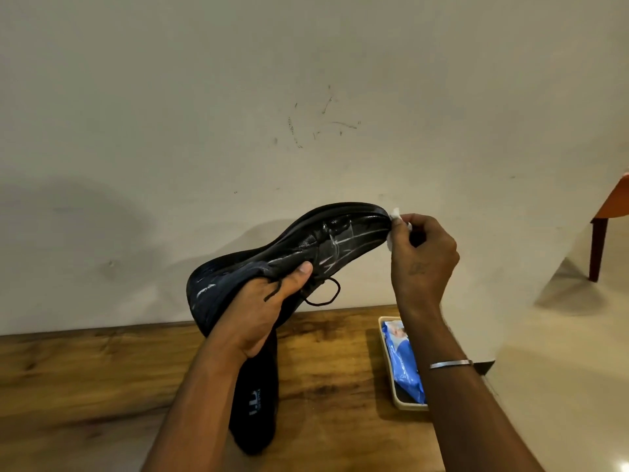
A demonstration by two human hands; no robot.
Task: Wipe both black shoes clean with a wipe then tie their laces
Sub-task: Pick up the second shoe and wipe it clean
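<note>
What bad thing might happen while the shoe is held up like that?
The left hand alone grips the raised shoe near its opening, so it might slip and fall onto the second shoe below. The untied lace dangles and may snag a finger. The right hand pinches the wipe at the toe; it might slip out.

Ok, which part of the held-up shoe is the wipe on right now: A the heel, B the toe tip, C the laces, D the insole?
B: the right hand pinches the white wipe against the toe tip of the black shoe, while the left hand grips it by the laces.
</note>
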